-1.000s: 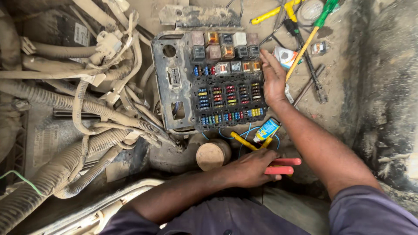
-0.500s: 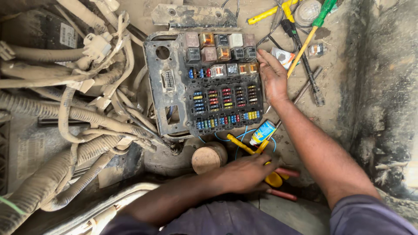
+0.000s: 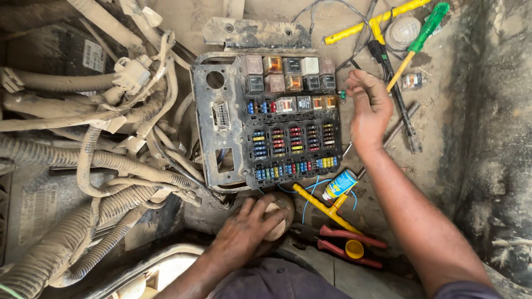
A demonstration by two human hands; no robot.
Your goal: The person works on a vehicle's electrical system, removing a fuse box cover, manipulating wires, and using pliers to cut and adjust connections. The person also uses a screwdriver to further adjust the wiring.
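Note:
A dusty black fuse box point(image 3: 266, 119) with rows of coloured fuses and relays lies open in the middle. My right hand point(image 3: 368, 108) is at its right edge with the fingers curled near a small green piece point(image 3: 342, 94); whether it pinches anything is hidden. My left hand point(image 3: 249, 227) rests palm down, fingers spread, on a round tan cap point(image 3: 281, 220) just below the fuse box. Red-handled pliers point(image 3: 349, 239) lie free to the right of that hand, with a yellow disc point(image 3: 354, 249) between the handles.
A yellow T-handled tool point(image 3: 324, 206) and a small blue tube point(image 3: 339, 184) lie under the fuse box. A green-handled screwdriver point(image 3: 424, 33), yellow tool point(image 3: 377, 21) and black tool point(image 3: 396, 99) lie at the upper right. Dusty corrugated wire looms point(image 3: 83, 166) fill the left.
My left hand let go of the red pliers and moved left onto the round tan cap. My right hand lifted slightly at the fuse box's right edge and curled its fingers.

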